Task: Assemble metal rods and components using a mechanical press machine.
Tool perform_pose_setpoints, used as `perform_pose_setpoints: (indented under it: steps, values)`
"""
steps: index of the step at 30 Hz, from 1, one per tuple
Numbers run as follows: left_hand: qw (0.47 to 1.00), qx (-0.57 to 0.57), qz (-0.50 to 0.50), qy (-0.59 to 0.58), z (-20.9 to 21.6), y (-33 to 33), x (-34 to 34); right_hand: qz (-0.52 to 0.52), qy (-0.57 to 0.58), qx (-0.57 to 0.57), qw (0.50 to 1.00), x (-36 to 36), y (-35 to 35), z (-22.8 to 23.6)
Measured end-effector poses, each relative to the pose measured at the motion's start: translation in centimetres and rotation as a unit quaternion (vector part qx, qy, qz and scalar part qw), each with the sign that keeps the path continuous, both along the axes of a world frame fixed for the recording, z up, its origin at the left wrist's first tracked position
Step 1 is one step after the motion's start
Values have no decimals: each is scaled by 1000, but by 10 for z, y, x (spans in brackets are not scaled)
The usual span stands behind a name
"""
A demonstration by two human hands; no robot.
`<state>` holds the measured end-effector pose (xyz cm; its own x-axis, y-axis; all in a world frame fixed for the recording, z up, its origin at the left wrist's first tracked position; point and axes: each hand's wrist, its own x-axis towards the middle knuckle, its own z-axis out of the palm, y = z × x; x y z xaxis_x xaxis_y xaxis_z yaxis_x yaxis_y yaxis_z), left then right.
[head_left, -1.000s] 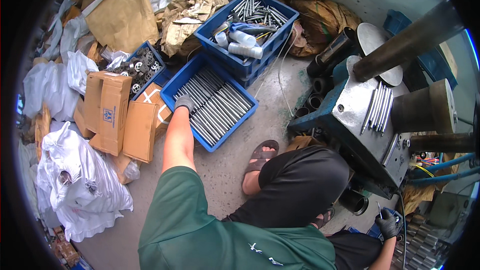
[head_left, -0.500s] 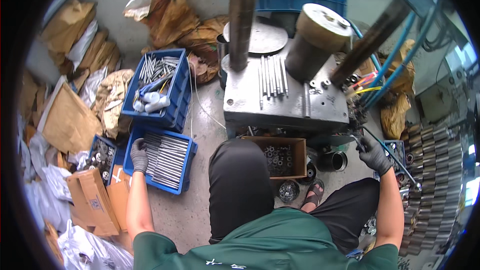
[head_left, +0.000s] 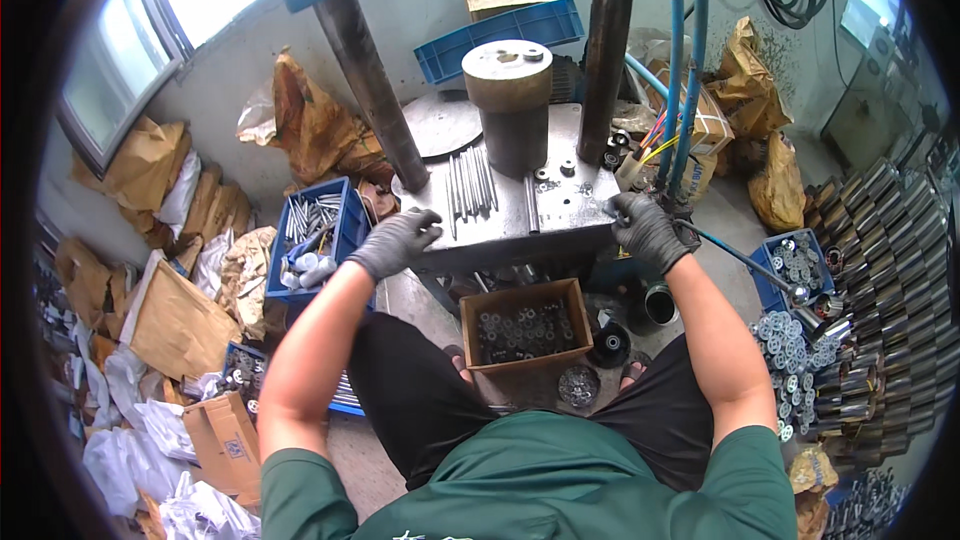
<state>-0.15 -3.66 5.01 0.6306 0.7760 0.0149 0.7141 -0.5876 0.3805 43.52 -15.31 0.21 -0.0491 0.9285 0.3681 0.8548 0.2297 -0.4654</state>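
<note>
Both my hands wear dark grey gloves. My left hand hovers at the left front edge of the metal press table; its fingers are loosely bent and apart, with nothing seen in them. Beside it on the table lie several thin metal rods in a row. My right hand is at the table's right front corner, fingers curled in; what they hold, if anything, is hidden. Between the hands, a single thicker rod lies near small metal rings and a thick steel cylinder.
Steel posts flank the cylinder. Below the table stands a cardboard box of small rings. At left is a blue bin of rods; at right, a blue crate, a blue hose and stacked metal tubes.
My left hand has left the rods in the lower blue bin and come up to the table's left edge. My right hand has moved to the table's right corner. The view has shifted.
</note>
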Motion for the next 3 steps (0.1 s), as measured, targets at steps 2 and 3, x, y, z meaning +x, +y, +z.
perform_pose_setpoints:
  steps: [2,3]
  values:
    - [998,15,-35,46,-10,4,17,-16,-101,3,995,-14,-4,9]
    - [993,13,-29,115,-13,7,31,-30,-126,0,992,-15,-3,12]
